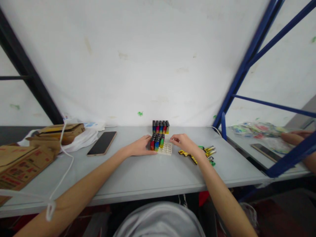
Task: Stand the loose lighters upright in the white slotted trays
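A white tray (166, 149) with round slots lies on the grey table (145, 171). Its left part holds several upright colourful lighters (157, 141) with black tops; slots on the right show bare. My left hand (142, 146) rests at the tray's left side, thumb and fingers apart around the lighters' edge. Just right of the tray is my right hand (180, 141), its fingers bent together near the tray's back right corner; whatever they hold, if anything, is too small to name. Behind stands a block of upright lighters (160, 127). Loose yellow and green lighters (209, 152) lie beside my right forearm.
A phone (102, 143) lies at left, near cardboard boxes (27, 161), a white cable (66, 151) and white cloth. Blue metal posts (243, 72) rise at right. Beyond them are another phone (266, 152), plastic bags and another person's hand (295, 136).
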`<state>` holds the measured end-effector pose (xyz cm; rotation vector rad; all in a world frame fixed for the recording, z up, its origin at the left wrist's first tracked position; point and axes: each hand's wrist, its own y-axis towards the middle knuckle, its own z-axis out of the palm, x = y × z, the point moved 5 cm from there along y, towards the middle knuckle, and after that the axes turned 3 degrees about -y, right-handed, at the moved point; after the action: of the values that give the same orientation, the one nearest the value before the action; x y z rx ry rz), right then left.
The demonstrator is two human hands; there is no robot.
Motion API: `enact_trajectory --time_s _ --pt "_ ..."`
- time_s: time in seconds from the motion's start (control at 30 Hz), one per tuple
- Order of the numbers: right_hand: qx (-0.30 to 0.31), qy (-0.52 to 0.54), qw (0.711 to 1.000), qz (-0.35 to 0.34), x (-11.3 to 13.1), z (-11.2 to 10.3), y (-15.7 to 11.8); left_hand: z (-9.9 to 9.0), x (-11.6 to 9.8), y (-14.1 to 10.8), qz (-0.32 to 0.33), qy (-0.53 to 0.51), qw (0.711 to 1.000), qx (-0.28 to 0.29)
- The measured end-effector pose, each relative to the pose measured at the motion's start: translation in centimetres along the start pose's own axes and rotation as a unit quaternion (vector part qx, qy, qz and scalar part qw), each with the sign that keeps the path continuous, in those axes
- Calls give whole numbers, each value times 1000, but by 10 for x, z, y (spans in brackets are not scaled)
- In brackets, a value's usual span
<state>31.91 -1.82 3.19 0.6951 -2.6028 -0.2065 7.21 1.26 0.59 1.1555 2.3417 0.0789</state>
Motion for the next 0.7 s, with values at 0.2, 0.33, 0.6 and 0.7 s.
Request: enact_trajectory --time_s 0.2,0.33,0.6,0.7 --pt "122 45 989 64 -40 -22 -25 0 2 -1 -5 10 1000 2" --pt "126 69 988 61 -50 -30 -34 0 1 -1 -1 9 1000 -3" --pt "101 47 989 97 -65 -21 -31 0 2 -1 1 11 1000 9" --pt "30 71 994 79 -61 -27 -27 0 3 -1 -2 6 1000 7"
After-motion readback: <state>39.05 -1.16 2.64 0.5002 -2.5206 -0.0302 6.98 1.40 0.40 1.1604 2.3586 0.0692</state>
